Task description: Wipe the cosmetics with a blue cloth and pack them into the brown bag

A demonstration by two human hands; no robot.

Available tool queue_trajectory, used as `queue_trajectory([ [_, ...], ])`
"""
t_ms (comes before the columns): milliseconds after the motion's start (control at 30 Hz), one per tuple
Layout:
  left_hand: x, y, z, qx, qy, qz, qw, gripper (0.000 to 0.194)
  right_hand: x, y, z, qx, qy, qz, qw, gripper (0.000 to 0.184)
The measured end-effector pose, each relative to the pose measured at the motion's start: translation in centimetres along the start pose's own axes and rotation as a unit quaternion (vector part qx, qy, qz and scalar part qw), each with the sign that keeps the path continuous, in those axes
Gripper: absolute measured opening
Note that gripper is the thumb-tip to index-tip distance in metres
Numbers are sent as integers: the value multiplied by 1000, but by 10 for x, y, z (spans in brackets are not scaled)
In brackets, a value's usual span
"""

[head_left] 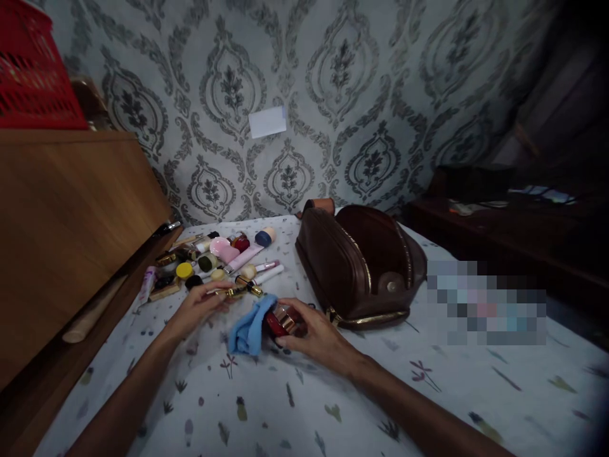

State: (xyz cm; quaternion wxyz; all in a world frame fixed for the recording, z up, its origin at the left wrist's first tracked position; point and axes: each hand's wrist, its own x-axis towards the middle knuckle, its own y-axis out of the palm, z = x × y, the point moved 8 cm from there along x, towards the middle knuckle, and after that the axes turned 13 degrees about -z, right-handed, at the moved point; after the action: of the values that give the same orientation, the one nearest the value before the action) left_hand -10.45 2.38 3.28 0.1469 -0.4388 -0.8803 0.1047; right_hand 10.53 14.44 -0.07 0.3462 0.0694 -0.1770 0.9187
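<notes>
Right hand [311, 329] at the lower centre of the frame curls around a red bottle [276, 324] with a copper cap, its body against a blue cloth [251, 331]. Left hand [202, 307] has loosely bent fingers at gold tubes [255, 290]; whether it grips one, I cannot tell. A steady hold on the smooth bottle seems wise. Left of centre, the makeup [220, 246] crowds the left hand; the open brown bag [328, 260] limits room behind the right.
</notes>
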Motion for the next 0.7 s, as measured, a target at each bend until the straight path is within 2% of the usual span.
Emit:
queue_trajectory([
  [67, 12, -14, -7, 25, 45, -63, 997, 52, 0, 0, -2, -6, -4, 0, 1000, 64],
  [133, 21, -20, -20, 123, 130, -106, 978, 50, 0, 0, -3, -12, -9, 1, 1000, 65],
  [200, 24, -18, -29, 231, 194, -127, 945, 47, 0, -1, -3, -10, -8, 0, 1000, 65],
  [267, 20, -9, -32, 292, 218, -128, 922, 43, 0, -1, -2, -9, -3, -2, 1000, 65],
  [367, 0, 17, -36, 310, 252, -89, 912, 39, 0, -1, 2, -10, -8, -6, 1000, 64],
  [467, -28, 55, -40, 292, 288, -7, 912, 39, -1, 0, 3, -10, -14, -2, 1000, 69],
  [533, -42, 78, -38, 269, 283, 41, 920, 45, 0, -1, 0, -10, -8, -5, 1000, 74],
  [600, -49, 90, -34, 248, 257, 58, 932, 50, 0, -1, -5, -7, -2, -10, 1000, 78],
  [700, -48, 95, -28, 235, 225, 57, 944, 48, 2, -2, -10, 1, -2, -9, 1000, 82],
])
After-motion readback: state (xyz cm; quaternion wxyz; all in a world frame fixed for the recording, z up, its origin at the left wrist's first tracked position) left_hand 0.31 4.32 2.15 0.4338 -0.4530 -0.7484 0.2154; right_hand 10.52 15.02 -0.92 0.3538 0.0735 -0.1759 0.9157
